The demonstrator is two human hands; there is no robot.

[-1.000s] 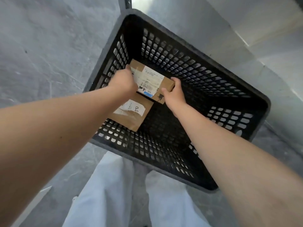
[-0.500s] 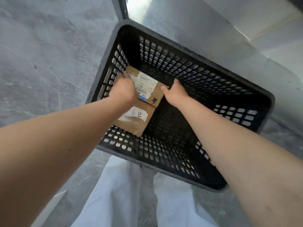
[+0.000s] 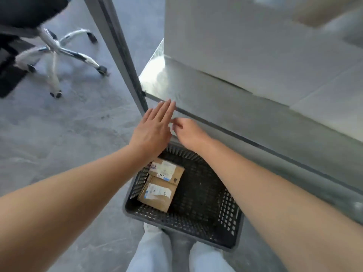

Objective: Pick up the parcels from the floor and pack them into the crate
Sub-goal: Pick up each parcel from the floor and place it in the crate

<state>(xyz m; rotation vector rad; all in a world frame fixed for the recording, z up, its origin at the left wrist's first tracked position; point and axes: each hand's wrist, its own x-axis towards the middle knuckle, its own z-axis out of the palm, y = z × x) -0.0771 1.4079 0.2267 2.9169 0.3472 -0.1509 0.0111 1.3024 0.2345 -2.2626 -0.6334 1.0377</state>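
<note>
A dark perforated plastic crate (image 3: 229,209) stands on the grey floor in front of my legs. Two brown cardboard parcels with white labels lie flat in its left half: one at the far side (image 3: 167,170), one nearer me (image 3: 157,195), edges overlapping. My left hand (image 3: 153,130) is raised above the crate's far rim with straight fingers, holding nothing. My right hand (image 3: 188,132) hovers beside it, fingers loosely curled and empty. The crate's right half shows bare mesh.
A grey metal post (image 3: 119,52) rises behind the crate, with a glass panel edge (image 3: 235,132) and a white wall (image 3: 245,46) to the right. An office chair base with castors (image 3: 59,52) stands at far left on the grey floor (image 3: 68,134).
Both hands let go of the far parcel and rose out of the crate. My view lifted and pulled back, showing the chair, post and wall.
</note>
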